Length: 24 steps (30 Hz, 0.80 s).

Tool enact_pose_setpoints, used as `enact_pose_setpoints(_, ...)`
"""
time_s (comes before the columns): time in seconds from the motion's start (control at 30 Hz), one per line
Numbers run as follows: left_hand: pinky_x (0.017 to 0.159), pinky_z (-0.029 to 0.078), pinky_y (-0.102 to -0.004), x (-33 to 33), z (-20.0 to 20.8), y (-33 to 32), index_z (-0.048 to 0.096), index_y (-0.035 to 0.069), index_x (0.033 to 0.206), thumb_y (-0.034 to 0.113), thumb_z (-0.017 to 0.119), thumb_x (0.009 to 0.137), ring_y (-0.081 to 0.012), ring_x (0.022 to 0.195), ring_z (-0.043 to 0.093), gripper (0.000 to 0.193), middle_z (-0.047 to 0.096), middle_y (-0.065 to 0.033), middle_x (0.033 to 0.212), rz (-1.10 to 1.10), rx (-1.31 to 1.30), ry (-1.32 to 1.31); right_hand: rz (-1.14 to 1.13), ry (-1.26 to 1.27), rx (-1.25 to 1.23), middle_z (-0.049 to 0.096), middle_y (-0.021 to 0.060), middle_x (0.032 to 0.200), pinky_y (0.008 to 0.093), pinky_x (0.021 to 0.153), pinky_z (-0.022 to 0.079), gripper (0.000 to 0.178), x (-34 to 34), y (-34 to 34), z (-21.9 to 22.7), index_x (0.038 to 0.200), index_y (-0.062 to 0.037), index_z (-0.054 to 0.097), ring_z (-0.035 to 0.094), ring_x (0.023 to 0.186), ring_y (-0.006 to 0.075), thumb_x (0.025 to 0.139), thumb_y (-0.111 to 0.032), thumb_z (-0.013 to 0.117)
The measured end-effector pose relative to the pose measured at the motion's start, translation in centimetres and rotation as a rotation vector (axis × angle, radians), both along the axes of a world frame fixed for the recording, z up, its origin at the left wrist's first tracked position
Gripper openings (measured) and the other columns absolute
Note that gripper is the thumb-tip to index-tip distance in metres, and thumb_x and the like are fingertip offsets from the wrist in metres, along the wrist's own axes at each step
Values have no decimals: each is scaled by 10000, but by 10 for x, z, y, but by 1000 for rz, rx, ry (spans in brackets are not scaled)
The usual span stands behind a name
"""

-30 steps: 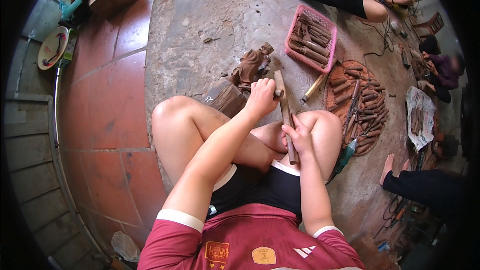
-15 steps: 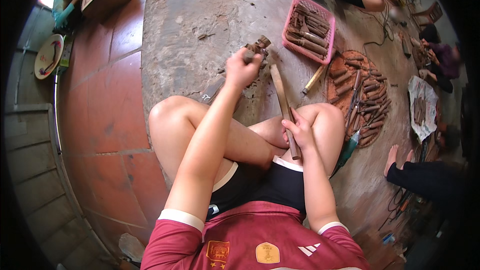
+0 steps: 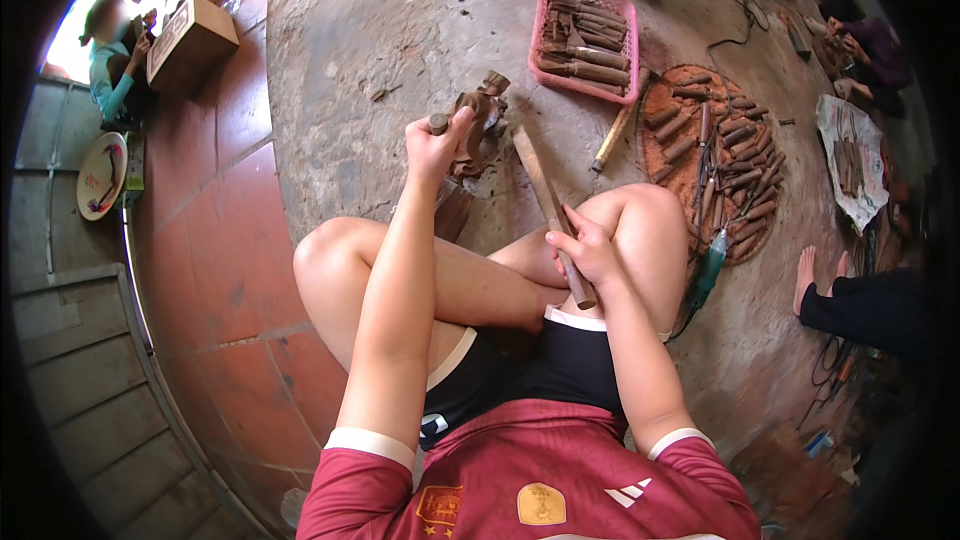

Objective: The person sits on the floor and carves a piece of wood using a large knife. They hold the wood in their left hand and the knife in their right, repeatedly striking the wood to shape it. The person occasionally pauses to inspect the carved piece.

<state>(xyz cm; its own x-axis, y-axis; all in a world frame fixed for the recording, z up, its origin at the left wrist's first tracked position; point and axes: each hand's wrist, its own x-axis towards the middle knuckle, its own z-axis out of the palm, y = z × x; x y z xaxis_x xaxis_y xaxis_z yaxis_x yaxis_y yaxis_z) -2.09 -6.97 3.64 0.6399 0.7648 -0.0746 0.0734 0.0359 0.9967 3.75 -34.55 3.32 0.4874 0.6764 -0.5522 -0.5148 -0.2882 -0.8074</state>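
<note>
My left hand [image 3: 434, 153] is closed round a chisel [image 3: 438, 124]; only the round end of its wooden handle shows, and its blade is hidden. Right beside that hand stands a brown carved wooden figure [image 3: 484, 122], tilted, above a dark wood block [image 3: 452, 212] in front of my crossed legs. My fingers or thumb seem to touch the carving's edge. My right hand [image 3: 590, 252] grips a long wooden stick [image 3: 546, 184] near its lower end, over my thigh. The stick's far end points up toward the carving, apart from it.
A pink basket [image 3: 634, 38] of wooden-handled tools stands ahead right. Beside it lie a yellowish-handled tool [image 3: 612, 138], a round mat [image 3: 655, 156] with many handled tools, and a green power tool [image 3: 708, 275]. Other people sit at far left, top and right. A wooden box [image 3: 196, 48] stands far left.
My left hand has shifted left over the carving, turning so the chisel handle's end shows and more of the carving is visible. The right hand holds the stick much as before. The view has shifted slightly.
</note>
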Motion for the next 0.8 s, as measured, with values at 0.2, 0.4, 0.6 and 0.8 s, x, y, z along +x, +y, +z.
enact_pose_setpoints(0.2, 469, 335, -259, -3, -6, 4, 556, 70, 554, 294, 681, 911, -69, 479, 451, 439, 517, 28, 521, -66, 63, -51, -31, -5, 5, 574, 10, 703, 254, 451, 448, 712, -3, 1, 5, 1465, -11, 372, 519, 507, 96, 842, -89, 709)
enact_pose_setpoints(0.4, 445, 319, -265, -1, -18, 5, 555, 71, 563, 264, 677, 906, -70, 455, 421, 411, 491, 36, 512, -23, 81, -63, -8, -49, -5, 609, 22, 749, 252, 487, 455, 758, -1, 0, -3, 1478, 6, 342, 545, 567, 92, 834, -106, 725)
enact_pose_setpoints(0.6, 416, 304, -276, 1, -40, 15, 531, 58, 558, 142, 601, 865, -99, 424, 414, 325, 465, -5, 485, 39, 57, -110, 29, -229, -28, 633, 117, 982, 278, 727, 490, 765, 0, -2, -26, 1447, 49, 364, 597, 832, 155, 807, -131, 745)
enact_pose_setpoints(0.8, 424, 337, -283, -2, -47, 16, 501, 27, 521, 106, 512, 801, -110, 423, 437, 291, 466, -22, 467, 52, 275, -70, 64, -292, -5, 585, 23, 767, 263, 476, 465, 750, -4, 4, -29, 1491, -59, 348, 537, 556, 98, 837, -95, 714)
